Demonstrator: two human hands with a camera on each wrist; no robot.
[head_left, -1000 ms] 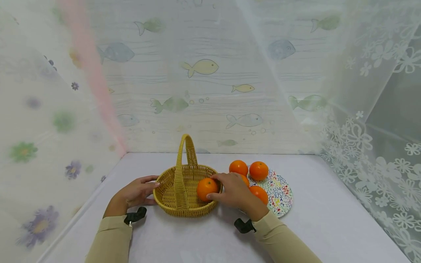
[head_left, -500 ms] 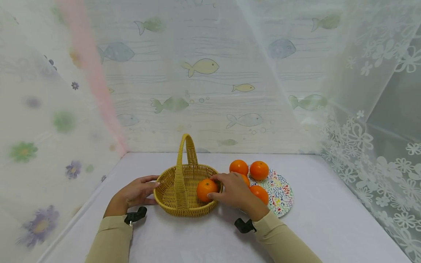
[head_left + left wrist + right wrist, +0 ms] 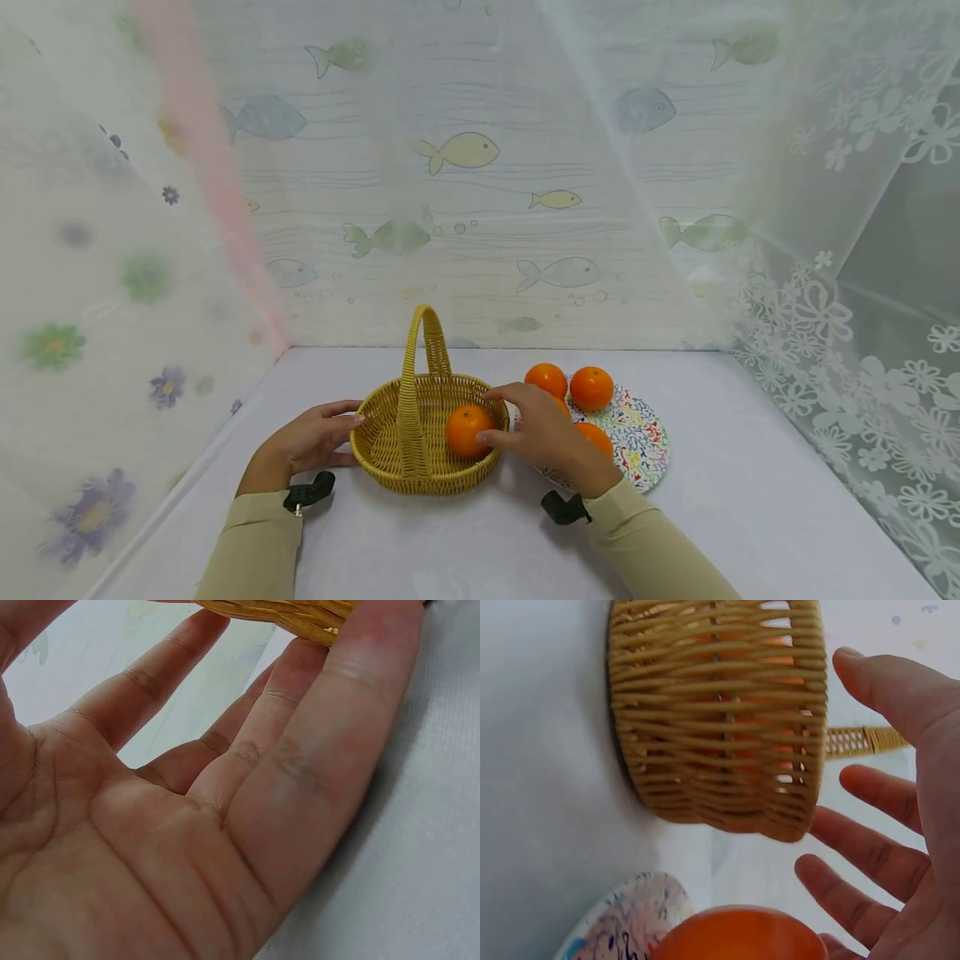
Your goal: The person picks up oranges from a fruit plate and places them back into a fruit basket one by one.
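Note:
A yellow wicker basket (image 3: 427, 483) with a tall arched handle stands on the table, with one orange (image 3: 467, 432) inside at its right end. At the left rim, my left hand (image 3: 311, 442) touches the basket with extended fingers; the left wrist view shows its fingertips against the wicker (image 3: 277, 613). My right hand (image 3: 543, 433) hovers over the right rim, thumb and fingers spread. In the right wrist view, that hand (image 3: 881, 851) holds nothing, and orange colour shows through the weave.
To the right of the basket lies a round plate (image 3: 637, 442) with a multicoloured pattern. Several oranges (image 3: 592, 388) rest on it, partly behind my right hand. White cloth covers the table (image 3: 420, 550); fish-print and floral curtains surround it.
My right hand has let go of the orange and moved slightly up and to the right. The orange stays in the basket, shifted a little left. My left hand has not moved.

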